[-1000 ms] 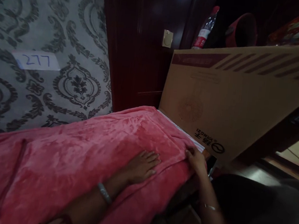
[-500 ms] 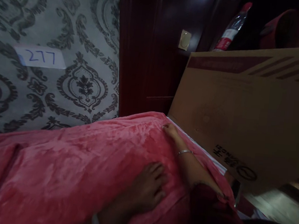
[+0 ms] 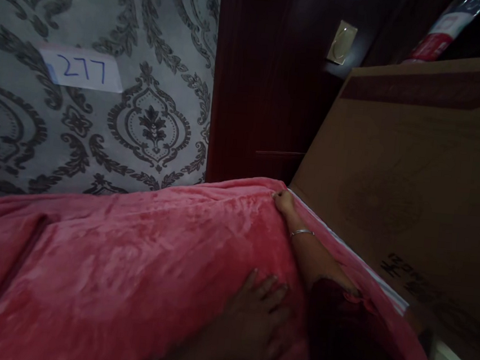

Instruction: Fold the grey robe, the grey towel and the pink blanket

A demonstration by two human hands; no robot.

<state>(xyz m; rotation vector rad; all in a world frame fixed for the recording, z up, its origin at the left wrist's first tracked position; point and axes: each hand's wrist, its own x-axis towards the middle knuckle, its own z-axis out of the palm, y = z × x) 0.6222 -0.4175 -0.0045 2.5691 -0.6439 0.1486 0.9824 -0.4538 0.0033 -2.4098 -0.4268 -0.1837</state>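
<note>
The pink blanket [image 3: 130,260] runs from nine to three o'clock. The right hand [image 3: 284,201] pinches its far corner at one o'clock beside the cardboard box [image 3: 414,180]; the left hand [image 3: 256,317] presses flat, fingers spread, nearer.

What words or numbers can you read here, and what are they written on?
"277": handwritten in blue on the white paper slip stuck to the patterned wallpaper.
Dark print on the cardboard box, low on its face: upside down and too blurred to read.
Red label on the bottle behind the box: too small to read.
</note>
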